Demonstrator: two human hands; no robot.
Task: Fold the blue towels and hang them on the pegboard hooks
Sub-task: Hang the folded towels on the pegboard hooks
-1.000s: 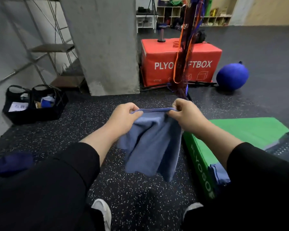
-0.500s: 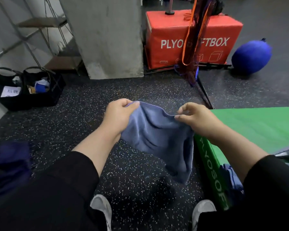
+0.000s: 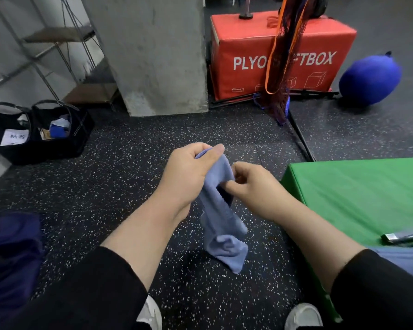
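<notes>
We wear a black long-sleeved top: the left sleeve (image 3: 65, 289) and the right sleeve (image 3: 382, 289) are both pushed back, leaving the forearms bare from below the elbow to the wrist. The fabric is plain, with no visible markings, cuffs or seams. Neither the left hand (image 3: 188, 172) nor the right hand (image 3: 255, 186) carries gloves, rings or a watch. On our feet are white shoes, the left shoe (image 3: 150, 315) and the right shoe (image 3: 303, 316), each showing a rounded toe.

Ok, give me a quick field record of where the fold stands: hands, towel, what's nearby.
left hand: grips the towel's top edge
right hand: pinches the towel beside the left hand
towel: blue, bunched narrow, hanging over the floor
green box: to the right, another blue cloth at its near edge
pegboard: not in view
</notes>
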